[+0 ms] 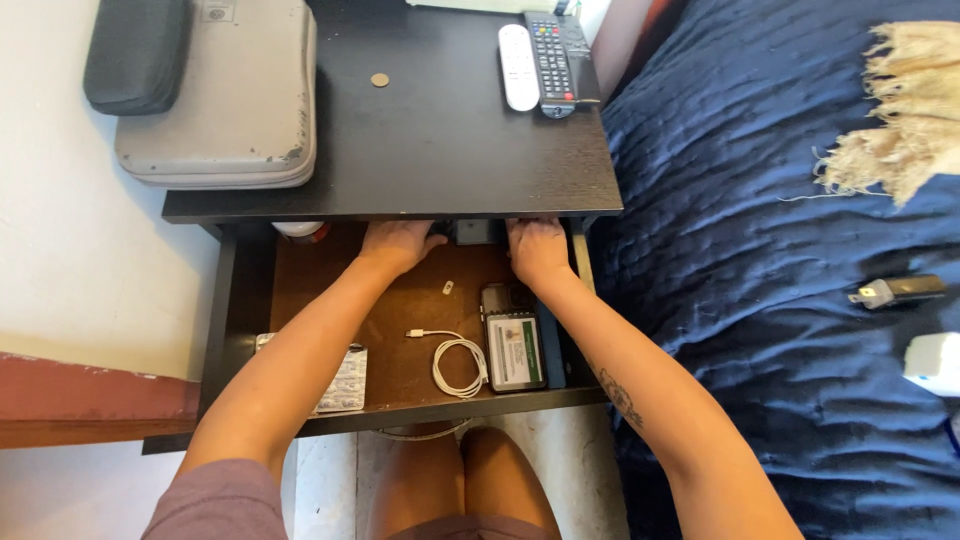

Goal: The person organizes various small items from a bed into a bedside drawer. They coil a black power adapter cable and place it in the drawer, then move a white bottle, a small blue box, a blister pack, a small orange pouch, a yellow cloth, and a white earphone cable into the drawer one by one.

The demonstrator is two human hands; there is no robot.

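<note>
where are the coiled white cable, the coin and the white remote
coiled white cable [458, 366], head view, on the coil
coin [380, 79], head view, its centre
white remote [518, 66], head view, middle of its body

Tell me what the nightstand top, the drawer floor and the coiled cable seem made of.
Nightstand top: dark, near-black wood or wood-look laminate with a matte finish and faint grain lines. Drawer floor: brown hardboard or thin fibreboard by its flat, dull, speckled surface. Coiled cable: white, smooth plastic or rubber sheath, slightly glossy. Both hands, left and right, reach to the drawer's back.
</note>
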